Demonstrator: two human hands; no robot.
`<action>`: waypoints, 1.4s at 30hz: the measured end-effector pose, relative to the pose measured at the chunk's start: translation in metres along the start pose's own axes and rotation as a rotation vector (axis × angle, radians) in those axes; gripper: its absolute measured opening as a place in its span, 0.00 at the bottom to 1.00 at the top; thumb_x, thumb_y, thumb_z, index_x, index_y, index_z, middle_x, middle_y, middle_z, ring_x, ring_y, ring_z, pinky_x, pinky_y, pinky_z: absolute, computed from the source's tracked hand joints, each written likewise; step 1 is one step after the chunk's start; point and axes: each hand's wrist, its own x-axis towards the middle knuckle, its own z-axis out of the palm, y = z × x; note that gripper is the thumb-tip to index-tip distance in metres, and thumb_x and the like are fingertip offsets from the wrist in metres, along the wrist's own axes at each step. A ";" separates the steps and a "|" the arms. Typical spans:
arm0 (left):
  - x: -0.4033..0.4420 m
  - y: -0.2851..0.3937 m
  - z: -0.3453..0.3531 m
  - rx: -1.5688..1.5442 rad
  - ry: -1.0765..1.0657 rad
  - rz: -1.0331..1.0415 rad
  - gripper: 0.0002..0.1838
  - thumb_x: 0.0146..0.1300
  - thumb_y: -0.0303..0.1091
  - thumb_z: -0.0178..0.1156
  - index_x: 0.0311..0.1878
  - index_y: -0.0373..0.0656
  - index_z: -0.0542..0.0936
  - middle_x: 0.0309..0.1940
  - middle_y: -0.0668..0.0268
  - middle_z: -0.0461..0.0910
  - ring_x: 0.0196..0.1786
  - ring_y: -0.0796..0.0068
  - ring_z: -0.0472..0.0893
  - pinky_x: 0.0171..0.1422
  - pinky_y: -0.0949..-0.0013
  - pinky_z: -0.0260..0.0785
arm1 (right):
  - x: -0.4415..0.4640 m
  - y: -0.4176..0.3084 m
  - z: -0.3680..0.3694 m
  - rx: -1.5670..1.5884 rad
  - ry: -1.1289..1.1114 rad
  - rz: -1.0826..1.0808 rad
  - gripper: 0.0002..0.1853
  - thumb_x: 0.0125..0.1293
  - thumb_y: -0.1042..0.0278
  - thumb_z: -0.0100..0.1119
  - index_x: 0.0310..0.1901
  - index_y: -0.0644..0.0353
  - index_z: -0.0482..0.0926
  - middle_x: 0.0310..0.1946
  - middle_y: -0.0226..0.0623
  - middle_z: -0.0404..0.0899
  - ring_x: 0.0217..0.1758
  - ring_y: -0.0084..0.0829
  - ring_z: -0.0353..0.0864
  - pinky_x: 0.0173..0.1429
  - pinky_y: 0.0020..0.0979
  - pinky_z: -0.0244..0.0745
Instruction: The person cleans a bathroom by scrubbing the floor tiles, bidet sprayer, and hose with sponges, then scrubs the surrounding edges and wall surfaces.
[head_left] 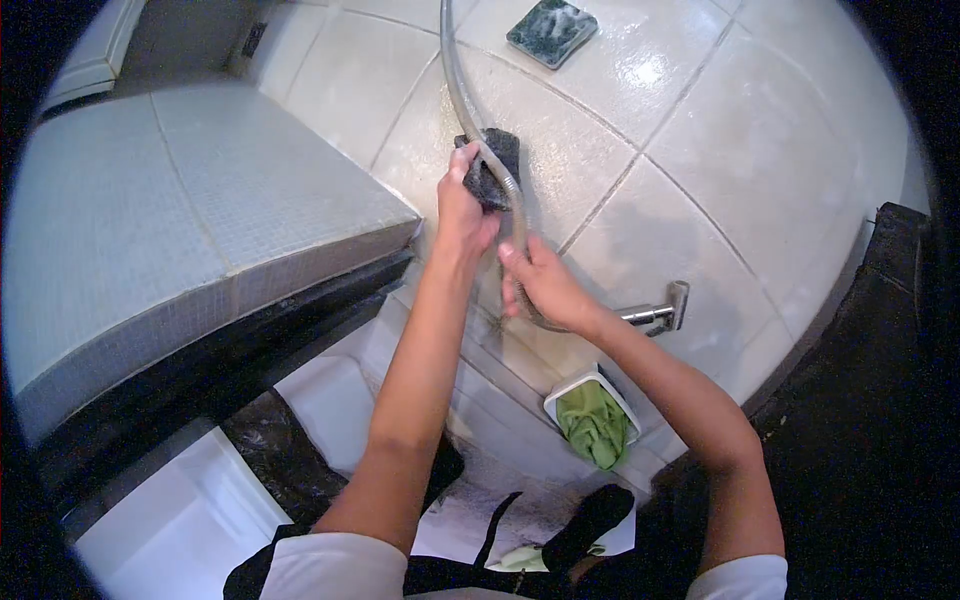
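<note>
A long grey shower hose [457,85] comes down from the top of the view and passes between both hands. My left hand [466,198] is closed around a black cloth-like pad [492,165], which lies against the hose. Lower down, my right hand [548,283] grips the hose with its fingers curled round it. Past the right wrist, a chrome sprayer head [676,305] sticks out to the right over the tiles. Part of the hose is hidden behind the right hand and wrist.
A soapy dark green scrub pad [552,32] lies on the wet tiled surface [690,150]. Below the right forearm stands a white container [562,397] with a green cloth [594,425]. A tiled ledge [190,190] runs along the left, above a white bin [190,520].
</note>
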 end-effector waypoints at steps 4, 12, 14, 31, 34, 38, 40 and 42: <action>-0.011 0.002 0.017 -0.109 -0.179 -0.137 0.29 0.69 0.54 0.42 0.53 0.35 0.71 0.46 0.57 0.78 0.44 0.60 0.79 0.44 0.62 0.73 | -0.005 0.005 0.000 -0.468 0.263 -0.306 0.21 0.73 0.52 0.39 0.47 0.66 0.65 0.28 0.53 0.74 0.36 0.47 0.77 0.43 0.43 0.69; -0.042 -0.020 0.035 0.125 -0.171 -0.094 0.29 0.72 0.54 0.36 0.52 0.35 0.73 0.44 0.55 0.79 0.40 0.64 0.80 0.44 0.66 0.71 | -0.010 -0.036 -0.023 -0.882 0.419 -0.117 0.20 0.71 0.54 0.37 0.43 0.67 0.69 0.32 0.62 0.76 0.40 0.63 0.74 0.45 0.53 0.69; -0.045 -0.027 0.035 0.610 -0.171 0.133 0.26 0.71 0.53 0.42 0.43 0.35 0.75 0.35 0.61 0.79 0.35 0.72 0.77 0.41 0.69 0.69 | -0.010 -0.025 -0.030 -0.935 0.393 -0.134 0.20 0.71 0.55 0.38 0.42 0.67 0.69 0.31 0.62 0.76 0.39 0.63 0.75 0.45 0.55 0.69; 0.098 0.020 0.094 0.326 0.207 -0.190 0.14 0.65 0.35 0.40 0.29 0.42 0.73 0.21 0.62 0.70 0.23 0.66 0.69 0.25 0.57 0.63 | -0.041 -0.058 -0.005 -1.206 0.522 -0.132 0.21 0.71 0.52 0.39 0.36 0.64 0.71 0.24 0.55 0.79 0.30 0.55 0.81 0.36 0.51 0.75; 0.151 0.043 0.085 0.306 0.286 -0.105 0.13 0.64 0.33 0.42 0.28 0.42 0.74 0.23 0.63 0.72 0.24 0.69 0.70 0.26 0.63 0.63 | -0.053 -0.054 0.000 -1.191 0.512 -0.152 0.20 0.71 0.53 0.39 0.35 0.63 0.70 0.21 0.53 0.78 0.27 0.54 0.80 0.34 0.50 0.75; 0.200 0.071 0.062 0.356 0.212 0.049 0.15 0.65 0.33 0.39 0.29 0.39 0.75 0.27 0.60 0.73 0.29 0.69 0.73 0.28 0.61 0.65 | -0.060 -0.042 0.000 -1.177 0.501 -0.300 0.18 0.71 0.52 0.40 0.34 0.61 0.68 0.17 0.50 0.77 0.21 0.52 0.79 0.26 0.51 0.73; 0.183 0.093 0.075 0.236 0.221 -0.034 0.15 0.65 0.36 0.42 0.36 0.37 0.75 0.34 0.57 0.75 0.36 0.65 0.75 0.36 0.59 0.69 | -0.059 -0.035 0.000 -1.180 0.519 -0.337 0.18 0.71 0.53 0.41 0.34 0.61 0.68 0.16 0.49 0.77 0.19 0.51 0.78 0.24 0.50 0.72; 0.161 0.108 0.072 0.109 0.223 -0.121 0.17 0.66 0.39 0.44 0.43 0.34 0.75 0.40 0.54 0.76 0.43 0.61 0.77 0.44 0.56 0.72 | -0.066 -0.021 0.005 -1.298 0.493 -0.343 0.18 0.71 0.52 0.42 0.33 0.60 0.68 0.13 0.46 0.75 0.15 0.48 0.77 0.18 0.49 0.69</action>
